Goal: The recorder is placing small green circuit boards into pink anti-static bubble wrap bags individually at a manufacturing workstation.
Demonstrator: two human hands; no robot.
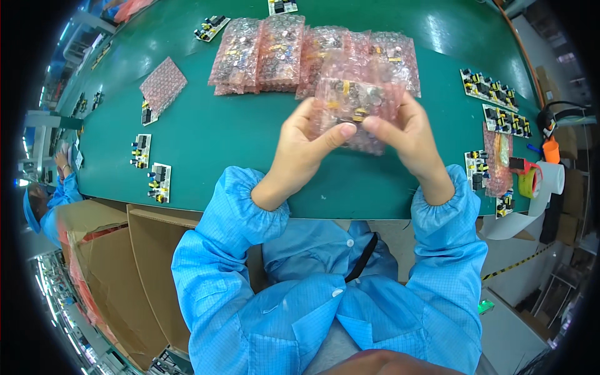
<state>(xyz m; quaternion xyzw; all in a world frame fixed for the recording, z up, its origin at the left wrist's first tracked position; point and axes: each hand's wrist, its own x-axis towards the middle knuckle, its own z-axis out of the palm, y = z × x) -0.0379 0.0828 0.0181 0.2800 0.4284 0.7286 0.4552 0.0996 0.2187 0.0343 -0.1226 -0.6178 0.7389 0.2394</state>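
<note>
Between my two hands is a circuit board in a pink bubble-wrap bag (355, 103), held above the green table. My left hand (303, 140) grips its left side, thumb across the front. On the right side my right hand (406, 134) pinches the bag, its thumb pressing near the lower part. Components show blurred through the clear pink film. Just beyond lie several more bagged boards: a stack (236, 53) at the left, another (281, 50) beside it, and one (394, 53) at the right, partly behind the held bag.
Bare circuit boards lie at the left (159, 182) and right (487, 87). An empty-looking pink bubble bag (164, 84) covers part of one board. At the right edge are a yellow tape roll (530, 182) and an orange cup (550, 150). A cardboard box (106, 269) stands lower left; a co-worker (56, 194) sits beyond.
</note>
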